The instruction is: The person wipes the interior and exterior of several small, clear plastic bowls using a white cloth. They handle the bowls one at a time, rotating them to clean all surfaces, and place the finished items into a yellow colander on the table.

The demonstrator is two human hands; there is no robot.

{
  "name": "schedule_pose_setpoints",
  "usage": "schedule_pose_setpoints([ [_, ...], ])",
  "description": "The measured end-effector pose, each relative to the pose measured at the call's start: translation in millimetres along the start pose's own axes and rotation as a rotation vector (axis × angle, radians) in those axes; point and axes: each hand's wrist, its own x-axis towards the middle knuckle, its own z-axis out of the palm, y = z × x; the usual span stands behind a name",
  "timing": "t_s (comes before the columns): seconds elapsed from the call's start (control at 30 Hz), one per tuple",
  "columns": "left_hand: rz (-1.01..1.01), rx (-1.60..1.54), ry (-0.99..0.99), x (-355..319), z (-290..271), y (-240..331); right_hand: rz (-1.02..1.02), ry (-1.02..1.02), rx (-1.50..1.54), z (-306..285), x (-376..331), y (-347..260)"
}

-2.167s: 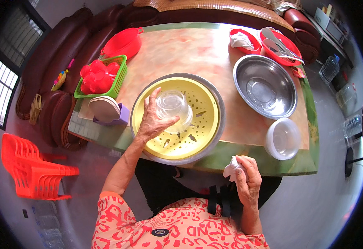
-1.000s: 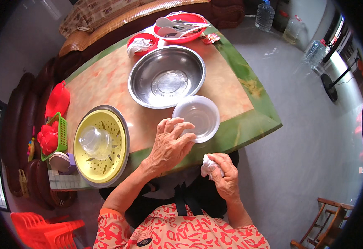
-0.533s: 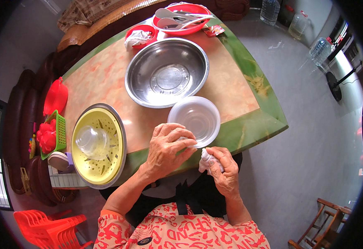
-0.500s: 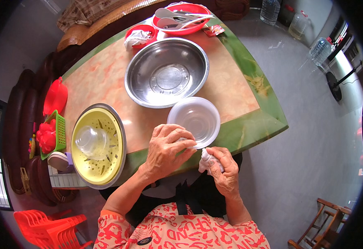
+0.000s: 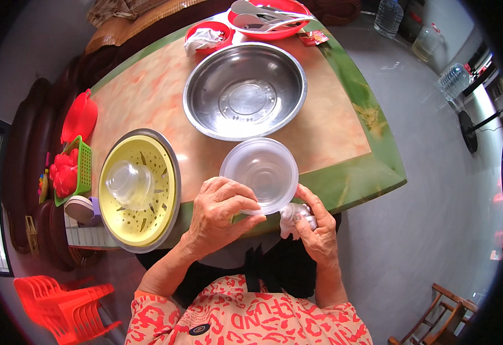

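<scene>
A clear plastic bowl [image 5: 261,172] is held over the near table edge, its rim pinched by my left hand [image 5: 221,211] between thumb and fingers. My right hand [image 5: 314,227] grips a crumpled white cloth [image 5: 297,218] beside the bowl's near right rim; its index finger reaches up to that rim. Just beyond the clear bowl stands a large steel basin [image 5: 245,92]. To the left, a yellow colander [image 5: 142,227] sits in a steel bowl, and another clear plastic bowl [image 5: 129,184] lies inside it.
At the far side are a red basin [image 5: 274,33] with pale ladles and a small red bowl [image 5: 224,45] with white cloth. A green basket [image 5: 84,172] with red things stands at the left. Red stools [image 5: 61,310] and a wooden stool [image 5: 441,316] are on the floor.
The clear bowl has shifted slightly left and toward me. My right hand has moved up against its rim with the cloth. The whole view has shifted a little.
</scene>
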Motion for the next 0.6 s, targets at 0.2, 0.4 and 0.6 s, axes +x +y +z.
schedule_pose_setpoints([
  [0.2,0.029,-0.036,0.033,0.1,-4.4,4.7,-0.075,0.076,-0.060,4.6,0.2,2.3],
  [0.4,0.036,-0.053,0.279,-3.8,-12.2,13.1,-0.071,0.159,-0.016,9.4,-13.3,-4.1],
  [0.6,0.123,-0.017,0.435,-17.8,-27.9,19.4,-0.082,0.257,-0.005,12.4,-35.9,-22.9],
])
